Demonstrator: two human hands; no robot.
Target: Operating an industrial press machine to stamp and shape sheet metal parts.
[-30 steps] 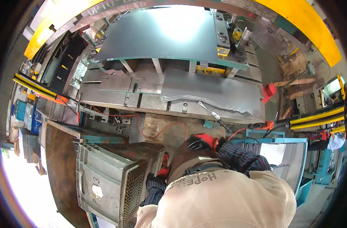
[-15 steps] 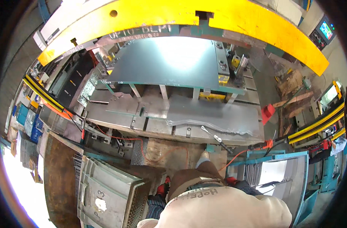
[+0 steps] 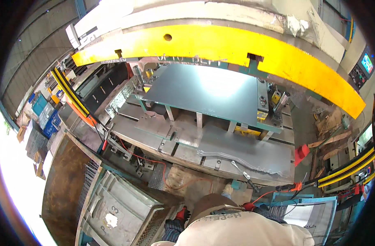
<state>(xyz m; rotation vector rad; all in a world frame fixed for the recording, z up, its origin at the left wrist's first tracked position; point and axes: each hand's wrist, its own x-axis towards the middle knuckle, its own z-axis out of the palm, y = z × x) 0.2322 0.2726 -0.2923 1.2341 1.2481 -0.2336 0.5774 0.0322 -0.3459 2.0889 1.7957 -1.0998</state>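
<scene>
- A blue crate (image 3: 52,123), well ahead and to the left of the left hand (image 3: 182,214).
- A grey ribbed wall (image 3: 27,57), farther out on that side.
- An orange cord (image 3: 165,170), looping ahead of the hands.
- A red block (image 3: 301,155), ahead and to the right of the right hand (image 3: 248,206).
- Wooden planks (image 3: 330,140), farther right.
- A lit screen (image 3: 366,63), far ahead and rightward.

Metal-pressing workshop, I'd say. Dead giveaway's that long yellow metal press beam (image 3: 212,43). Just below it in view: a smooth grey metal sheet (image 3: 204,90), then thin wavy-edged grey metal sheets (image 3: 247,151). Lit blue rectangular screen (image 3: 366,62) by its right end, ribbed grey wall (image 3: 29,45) past its left, scuffed grey plastic crate (image 3: 121,205) well below.
</scene>
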